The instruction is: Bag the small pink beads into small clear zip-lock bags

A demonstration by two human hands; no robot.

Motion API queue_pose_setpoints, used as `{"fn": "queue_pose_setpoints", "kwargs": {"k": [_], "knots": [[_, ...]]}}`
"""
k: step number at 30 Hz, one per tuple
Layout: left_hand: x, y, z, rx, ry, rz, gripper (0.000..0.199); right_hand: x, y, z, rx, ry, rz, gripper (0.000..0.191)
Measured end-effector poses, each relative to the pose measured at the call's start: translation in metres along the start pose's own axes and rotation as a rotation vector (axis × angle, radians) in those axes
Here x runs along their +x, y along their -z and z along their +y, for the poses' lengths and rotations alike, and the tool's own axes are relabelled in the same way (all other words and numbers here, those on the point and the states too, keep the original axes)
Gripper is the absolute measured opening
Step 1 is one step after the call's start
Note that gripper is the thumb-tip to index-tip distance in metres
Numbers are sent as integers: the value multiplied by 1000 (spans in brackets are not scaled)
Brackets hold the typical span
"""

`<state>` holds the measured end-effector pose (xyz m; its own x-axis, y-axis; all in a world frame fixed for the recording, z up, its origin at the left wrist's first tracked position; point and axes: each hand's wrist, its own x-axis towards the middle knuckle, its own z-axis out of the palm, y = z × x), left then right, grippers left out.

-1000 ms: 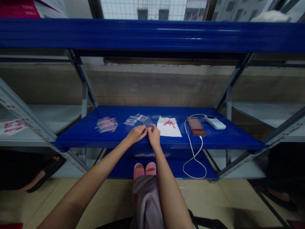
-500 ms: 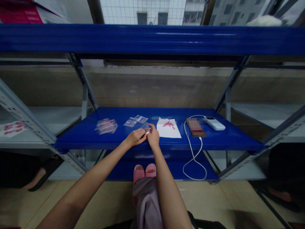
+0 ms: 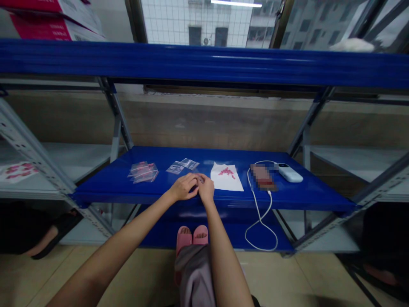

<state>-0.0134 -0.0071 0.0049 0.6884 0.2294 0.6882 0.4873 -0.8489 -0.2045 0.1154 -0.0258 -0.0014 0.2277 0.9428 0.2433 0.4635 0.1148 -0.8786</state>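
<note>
My left hand (image 3: 184, 186) and my right hand (image 3: 206, 188) meet at the front edge of the blue shelf (image 3: 172, 194), fingers curled and closed together. Between them is a small clear plastic bag (image 3: 200, 179), mostly covered by the fingers. Just beyond the hands lie a few flat clear zip bags (image 3: 182, 165). Left of these is a stack of clear bags (image 3: 143, 172) with pink pieces inside. To the right of my right hand, a white paper sheet (image 3: 227, 183) carries a loose cluster of small pink pieces (image 3: 226, 172).
Farther right are a blurred-out phone (image 3: 262, 177) and a pale power bank (image 3: 290, 172), joined by a white cable (image 3: 257, 221) looping below the shelf edge. A blue upper beam (image 3: 204, 64) crosses above. Other people's feet show at both sides.
Both hands have drawn closer together, and their fingers now cover more of the clear bag. The view has tilted up slightly; the things on the shelf stay in place.
</note>
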Motion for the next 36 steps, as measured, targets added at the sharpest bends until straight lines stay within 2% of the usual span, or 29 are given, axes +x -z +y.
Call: {"fn": "queue_pose_setpoints", "kwargs": {"k": [4, 8, 12, 15, 17, 21, 24, 29, 32, 36], "knots": [[7, 6, 2, -46, 98, -53, 46, 3, 1, 3, 124, 38, -14, 23], [12, 3, 0, -114, -5, -198, 59, 8, 6, 7, 163, 11, 3, 18], [10, 1, -16, -75, -19, -219, 68, 16, 9, 15, 420, -25, -98, 18], [11, 5, -32, 31, -75, -225, 65, 20, 9, 20, 623, -79, -141, 21], [13, 7, -38, 93, -110, -227, 61, 20, 9, 20, 646, -77, -146, 22], [16, 0, -36, 119, -207, -210, 56, 17, 10, 17, 485, -6, -106, 15], [14, -8, -31, 110, -272, -160, 50, 16, 11, 17, 410, 27, -71, 19], [13, -10, -27, 154, -167, -143, 51, 19, 14, 20, 496, -28, -126, 21], [16, -7, -24, 157, -170, -184, 54, 19, 15, 18, 502, -39, -131, 23], [17, -6, -22, 168, -141, -179, 51, 18, 15, 16, 447, -32, -122, 22]]}}
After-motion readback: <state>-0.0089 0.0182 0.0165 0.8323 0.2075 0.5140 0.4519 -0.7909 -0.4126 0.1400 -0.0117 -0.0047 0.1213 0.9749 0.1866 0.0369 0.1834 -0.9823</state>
